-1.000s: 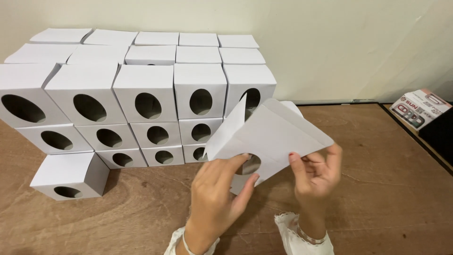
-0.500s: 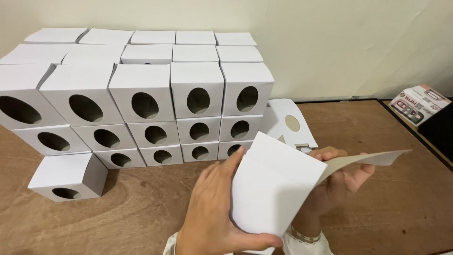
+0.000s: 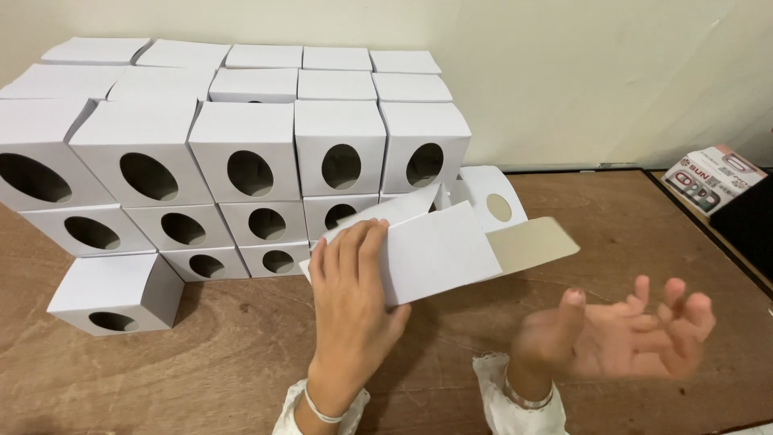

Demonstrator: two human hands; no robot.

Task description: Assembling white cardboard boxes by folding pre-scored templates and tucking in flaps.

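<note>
One head camera (close) looks down at the table (image 3: 201, 362).

The left hand (image 3: 354, 294) grips a partly folded white cardboard box (image 3: 439, 250) at its near left end, fingers laid over the top panel and thumb underneath. One end flap (image 3: 531, 243) of this box stands open to the right, showing its grey-brown inner face. The right hand (image 3: 624, 338) is apart from the box, palm up, fingers spread, and blurred. Behind the held box stands a stack of assembled white boxes (image 3: 241, 161), each with an oval cut-out in its front face, arranged in rows against the wall (image 3: 580, 72). One single white box (image 3: 117, 294) sits at the lower left on the wooden table (image 3: 628, 234). A flat white blank with a round hole (image 3: 493, 197) leans beside the stack. A small printed carton (image 3: 713, 177) lies at the right edge.
</note>
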